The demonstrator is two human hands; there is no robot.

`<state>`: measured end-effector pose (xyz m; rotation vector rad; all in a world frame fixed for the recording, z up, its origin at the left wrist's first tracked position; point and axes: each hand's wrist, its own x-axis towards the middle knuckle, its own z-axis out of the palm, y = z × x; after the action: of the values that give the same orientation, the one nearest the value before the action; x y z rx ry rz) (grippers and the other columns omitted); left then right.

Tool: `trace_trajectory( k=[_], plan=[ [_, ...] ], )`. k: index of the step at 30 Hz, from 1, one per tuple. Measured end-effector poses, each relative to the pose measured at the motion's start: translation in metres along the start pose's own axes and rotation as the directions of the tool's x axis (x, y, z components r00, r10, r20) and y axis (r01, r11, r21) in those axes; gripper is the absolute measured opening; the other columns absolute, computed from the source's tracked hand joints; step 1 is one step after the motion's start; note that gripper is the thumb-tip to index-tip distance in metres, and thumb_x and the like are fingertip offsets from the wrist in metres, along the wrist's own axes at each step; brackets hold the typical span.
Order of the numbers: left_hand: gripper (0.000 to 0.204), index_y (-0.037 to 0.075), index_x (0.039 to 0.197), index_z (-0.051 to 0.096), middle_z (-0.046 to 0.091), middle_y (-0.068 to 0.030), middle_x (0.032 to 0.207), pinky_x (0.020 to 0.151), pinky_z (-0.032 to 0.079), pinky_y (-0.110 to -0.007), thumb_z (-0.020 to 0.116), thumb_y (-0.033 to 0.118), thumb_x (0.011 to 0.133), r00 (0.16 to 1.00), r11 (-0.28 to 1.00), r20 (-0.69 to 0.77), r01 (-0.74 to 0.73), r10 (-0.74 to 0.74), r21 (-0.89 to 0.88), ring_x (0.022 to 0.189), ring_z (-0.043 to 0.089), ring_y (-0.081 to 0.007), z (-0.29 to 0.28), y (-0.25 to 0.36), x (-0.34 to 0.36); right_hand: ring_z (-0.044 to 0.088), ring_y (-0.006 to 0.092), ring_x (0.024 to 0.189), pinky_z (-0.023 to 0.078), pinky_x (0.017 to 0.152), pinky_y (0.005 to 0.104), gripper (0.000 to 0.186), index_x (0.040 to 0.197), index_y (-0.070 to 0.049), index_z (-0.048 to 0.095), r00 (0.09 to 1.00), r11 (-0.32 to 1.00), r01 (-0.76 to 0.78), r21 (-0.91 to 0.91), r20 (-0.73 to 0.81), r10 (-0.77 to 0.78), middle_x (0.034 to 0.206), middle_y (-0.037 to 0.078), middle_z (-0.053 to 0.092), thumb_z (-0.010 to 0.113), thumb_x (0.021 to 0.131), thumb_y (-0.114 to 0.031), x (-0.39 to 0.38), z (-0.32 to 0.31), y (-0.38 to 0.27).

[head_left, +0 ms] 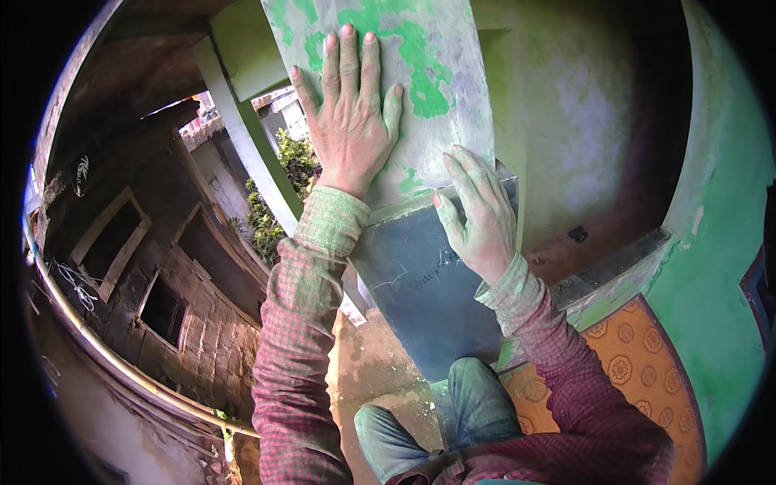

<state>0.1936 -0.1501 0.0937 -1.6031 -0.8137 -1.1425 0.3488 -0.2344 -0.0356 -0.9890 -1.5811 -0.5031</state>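
My left hand (346,121) lies flat with fingers spread on a pale grey column face (436,36) mottled with patches of green paint. My right hand (477,218) is lower and to the right, fingers extended and thumb apart, with fingertips at the lower edge of the pale face. Under that face is a dark slate-coloured panel (408,303) with scratched markings. Both hands and checked cuffs are coated in pale greenish dust, and neither hand grips anything.
My knees show at the bottom above a concrete floor (360,356). An orange patterned mat (622,364) lies right, beside a green wall (719,267) and a recess with a ledge (614,263). Left are a worn dark wall (210,368), a curved pipe (105,347) and plants (267,218).
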Motion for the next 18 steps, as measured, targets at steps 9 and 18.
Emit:
trace_trajectory(
  k=[9, 18],
  plan=[
    [0.063, 0.018, 0.161, 0.031, 0.025, -0.0049, 0.169, 0.125, -0.004, -0.055, 0.04, 0.044, 0.105, 1.0, 0.997, -0.008, -0.025, 0.026, 0.077, 0.157, 0.016, -0.0243, -0.015, -0.036, 0.012, 0.041, 0.034, 0.143, 0.02, 0.12, 0.055, 0.045, 0.141, -0.016, 0.061, 0.99, 0.976, 0.08, -0.2, -0.098, -0.101, 0.151, 0.014, 0.049, 0.058, 0.098, -0.029, -0.028, 0.044, 0.017],
    [0.063, 0.023, 0.159, 0.034, 0.03, -0.0054, 0.166, 0.124, -0.001, -0.059, 0.04, 0.051, 0.104, 0.989, 0.99, 0.044, -0.139, 0.138, 0.015, 0.155, 0.022, -0.0245, -0.004, -0.028, -0.032, 0.061, 0.0271, 0.107, 0.032, 0.112, 0.0501, 0.021, 0.11, -0.014, 0.072, 0.955, 0.986, 0.152, -0.063, -0.248, -0.163, 0.106, 0.003, 0.064, 0.067, 0.09, -0.014, -0.032, 0.045, 0.031]
  ],
)
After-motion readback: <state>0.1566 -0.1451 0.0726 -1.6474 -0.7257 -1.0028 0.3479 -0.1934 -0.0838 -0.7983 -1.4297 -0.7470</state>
